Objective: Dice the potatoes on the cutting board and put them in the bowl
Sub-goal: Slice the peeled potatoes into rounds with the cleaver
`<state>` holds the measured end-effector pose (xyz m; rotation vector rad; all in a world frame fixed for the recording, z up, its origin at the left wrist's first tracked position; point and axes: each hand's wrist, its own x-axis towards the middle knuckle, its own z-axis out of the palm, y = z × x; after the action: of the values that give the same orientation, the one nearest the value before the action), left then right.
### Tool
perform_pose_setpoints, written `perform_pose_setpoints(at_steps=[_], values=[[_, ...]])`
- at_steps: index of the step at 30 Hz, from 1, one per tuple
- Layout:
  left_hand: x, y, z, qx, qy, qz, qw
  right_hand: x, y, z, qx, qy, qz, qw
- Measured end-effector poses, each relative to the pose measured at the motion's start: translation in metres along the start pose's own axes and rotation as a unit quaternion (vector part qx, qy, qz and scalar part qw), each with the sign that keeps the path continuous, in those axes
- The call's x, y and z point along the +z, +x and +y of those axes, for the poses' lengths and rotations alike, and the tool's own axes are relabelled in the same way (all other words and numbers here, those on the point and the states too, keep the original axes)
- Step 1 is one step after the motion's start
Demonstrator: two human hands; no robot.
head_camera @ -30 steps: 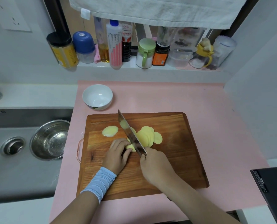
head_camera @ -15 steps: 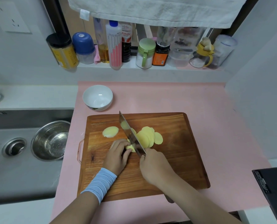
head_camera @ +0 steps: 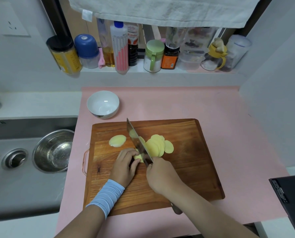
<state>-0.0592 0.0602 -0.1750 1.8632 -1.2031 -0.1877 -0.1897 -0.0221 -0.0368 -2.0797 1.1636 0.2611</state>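
On a pink mat, a wooden cutting board, laid flat and close to the body, likely so both arms work without stretching. Just beyond its far left corner and apart from it, the white bowl: holds nothing visible, yet sits near enough for a short transfer.

Across the board's middle, the cleaver, tip pointing away, edge down at the potato. Wrapped round its handle, the right hand, clenched up near the blade, probably for control of the cut. Left of the blade, the left hand, fingers curled over the potato stub, pinning it to the board with fingertips tucked back from the edge.

Right of the blade, a fan of cut slices, overlapping and leaning as shed. Further left, well clear of the fan, one lone slice.

Looks like slicing only at this stage: no dice yet, nothing in the bowl.
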Motion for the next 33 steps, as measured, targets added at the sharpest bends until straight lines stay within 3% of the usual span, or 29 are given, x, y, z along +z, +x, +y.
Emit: perform_pose_setpoints(at_steps=[33], values=[[-0.003, 0.001, -0.004, 0.007, -0.017, -0.002, 1.0, 0.03, 0.021, 0.007, 0.001, 0.033, 0.019, 0.999]])
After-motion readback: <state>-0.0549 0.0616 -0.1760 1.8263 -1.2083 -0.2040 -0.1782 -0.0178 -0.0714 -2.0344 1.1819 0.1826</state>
